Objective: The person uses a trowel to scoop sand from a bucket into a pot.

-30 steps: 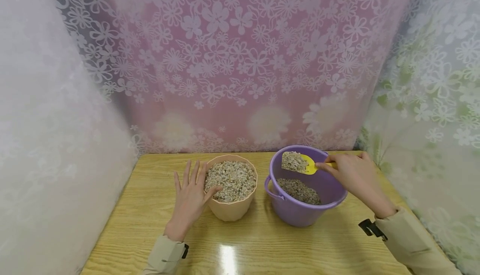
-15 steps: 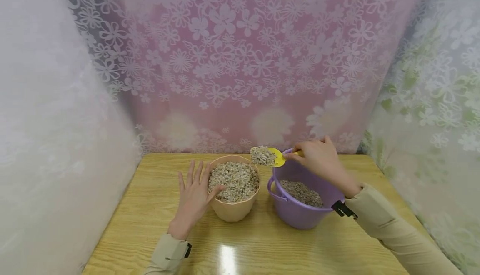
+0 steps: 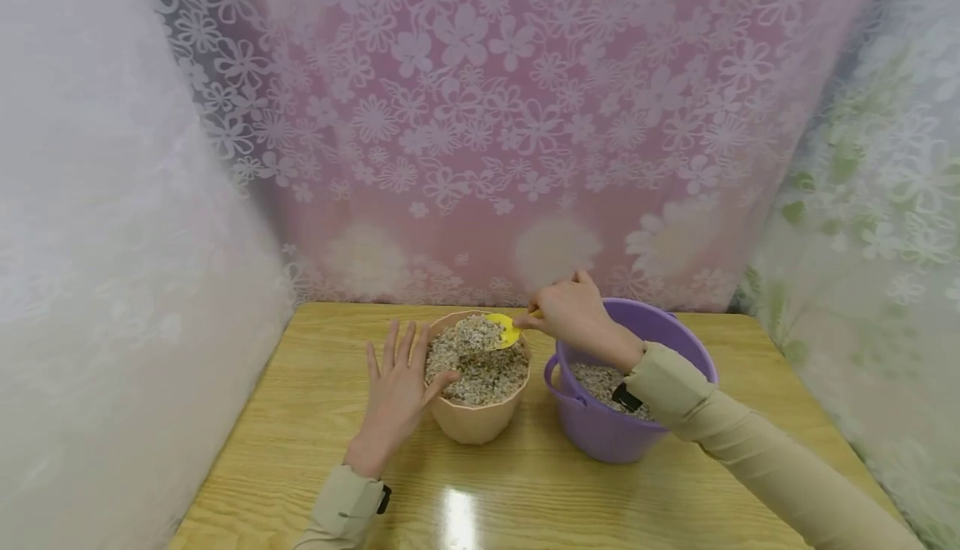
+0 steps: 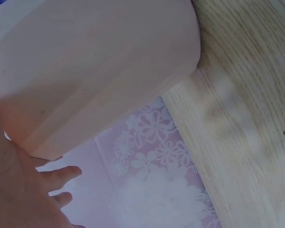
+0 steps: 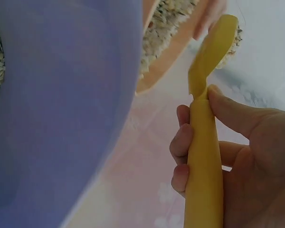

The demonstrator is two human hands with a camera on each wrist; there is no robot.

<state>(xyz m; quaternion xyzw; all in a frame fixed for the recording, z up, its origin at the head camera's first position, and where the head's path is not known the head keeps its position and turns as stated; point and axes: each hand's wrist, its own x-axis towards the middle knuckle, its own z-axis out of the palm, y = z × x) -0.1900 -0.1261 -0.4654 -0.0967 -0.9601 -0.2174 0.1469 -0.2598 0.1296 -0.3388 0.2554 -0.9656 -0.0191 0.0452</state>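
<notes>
My right hand (image 3: 572,317) grips the yellow handle of a small scoop (image 5: 204,156), thumb laid along its neck in the right wrist view. The scoop's blade, heaped with grainy gravel (image 3: 477,333), hangs over a peach pot (image 3: 472,425) that is filled nearly to its rim with the same grain. Against the pot's left side rests my left hand (image 3: 397,400), fingers spread and straight, thumb over the rim. The left wrist view has the pot's smooth wall (image 4: 95,71) beside that hand. A purple bucket (image 3: 611,442) with gravel at its bottom stands right of the pot, partly behind my right forearm.
Both containers stand on a wooden table (image 3: 300,450) with a light reflection near its front. A pink flowered curtain (image 3: 465,133) hangs along the far edge. Pale sheets (image 3: 142,242) close off the left and right sides. The bucket's side handle (image 3: 558,387) points towards the pot.
My right hand has carried the loaded scoop left, from above the purple bucket to above the peach pot. The left hand has stayed against the pot. The head view has shifted slightly.
</notes>
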